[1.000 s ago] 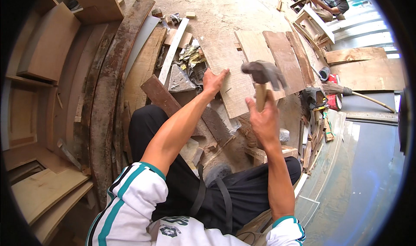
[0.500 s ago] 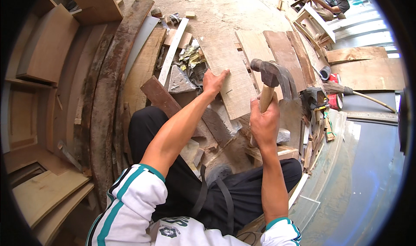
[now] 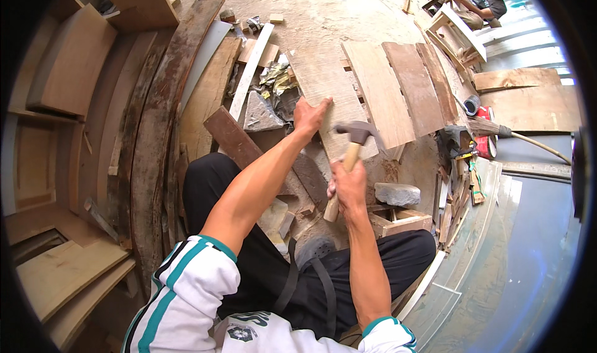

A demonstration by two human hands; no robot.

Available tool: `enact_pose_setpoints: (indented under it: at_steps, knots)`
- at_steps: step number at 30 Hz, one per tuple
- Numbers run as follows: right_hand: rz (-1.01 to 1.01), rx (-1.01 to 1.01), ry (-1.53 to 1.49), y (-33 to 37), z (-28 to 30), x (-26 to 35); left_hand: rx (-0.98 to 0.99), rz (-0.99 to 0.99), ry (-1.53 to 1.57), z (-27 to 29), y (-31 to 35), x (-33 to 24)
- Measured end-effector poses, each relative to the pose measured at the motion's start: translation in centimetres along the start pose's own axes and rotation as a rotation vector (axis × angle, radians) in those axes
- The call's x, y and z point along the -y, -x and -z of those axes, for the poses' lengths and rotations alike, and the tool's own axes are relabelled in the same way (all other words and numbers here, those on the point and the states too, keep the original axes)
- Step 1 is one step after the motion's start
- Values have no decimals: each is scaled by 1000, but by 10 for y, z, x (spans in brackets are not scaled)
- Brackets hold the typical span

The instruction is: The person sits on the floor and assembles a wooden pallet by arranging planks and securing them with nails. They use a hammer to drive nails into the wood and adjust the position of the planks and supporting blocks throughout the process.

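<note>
My right hand (image 3: 349,184), wrapped round the hammer (image 3: 353,151), has swung it over the board (image 3: 323,73) toward my left hand (image 3: 309,115), whose grip I can't tell; hammering seems under way.

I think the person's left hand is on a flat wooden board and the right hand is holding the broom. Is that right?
Not quite: the right hand is holding a hammer. The head view shows it, with the broom off to the right. The left hand is on a flat wooden board, as you said.
</note>
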State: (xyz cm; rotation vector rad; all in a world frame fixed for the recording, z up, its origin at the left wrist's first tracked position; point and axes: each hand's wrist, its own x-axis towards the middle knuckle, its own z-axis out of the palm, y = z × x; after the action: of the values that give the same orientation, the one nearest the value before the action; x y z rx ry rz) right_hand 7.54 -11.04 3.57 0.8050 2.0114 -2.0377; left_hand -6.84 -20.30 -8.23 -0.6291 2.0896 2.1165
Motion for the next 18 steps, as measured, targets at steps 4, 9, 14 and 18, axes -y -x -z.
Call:
enact_pose_setpoints:
  at_steps: [4, 9, 14, 18]
  knots:
    - [38, -69, -48, 3, -5, 1, -18, -19, 5, 0, -6, 8]
    - [154, -96, 227, 12, 8, 20, -14, -23, 43, 0, -6, 9]
    - [460, -105, 635, 5, 9, 75, 5, -63, 73, -1, -8, 13]
    - [677, -112, 707, 12, -6, 107, 1, -29, 66, 1, -9, 14]
